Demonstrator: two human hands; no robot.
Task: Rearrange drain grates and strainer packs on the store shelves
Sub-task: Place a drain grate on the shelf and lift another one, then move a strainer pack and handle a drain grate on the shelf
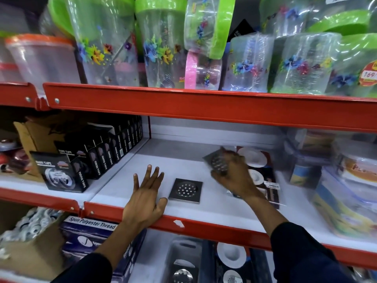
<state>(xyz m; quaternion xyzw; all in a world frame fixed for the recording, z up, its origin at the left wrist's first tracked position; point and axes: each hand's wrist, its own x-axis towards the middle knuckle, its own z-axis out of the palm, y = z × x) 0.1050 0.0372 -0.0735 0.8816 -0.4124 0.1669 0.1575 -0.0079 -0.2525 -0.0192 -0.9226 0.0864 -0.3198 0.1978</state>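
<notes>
A square steel drain grate [185, 190] with a round perforated centre lies flat on the white middle shelf [163, 156]. My left hand [145, 193] rests open and palm down just left of it, fingers spread. My right hand [234, 172] is blurred with motion and grips a second drain grate [214, 160], tilted up above the shelf. Under and behind that hand lies a dark strainer pack [263, 172] holding white round strainers. More strainer packs [231, 256] and a grate sit on the shelf below.
Black nano tape boxes [102, 156] line the shelf's left side. Wrapped plastic containers [336, 180] crowd its right end. Clear jars with green lids [163, 43] fill the shelf above. A thread box [91, 223] and a carton of rings [30, 227] sit lower left.
</notes>
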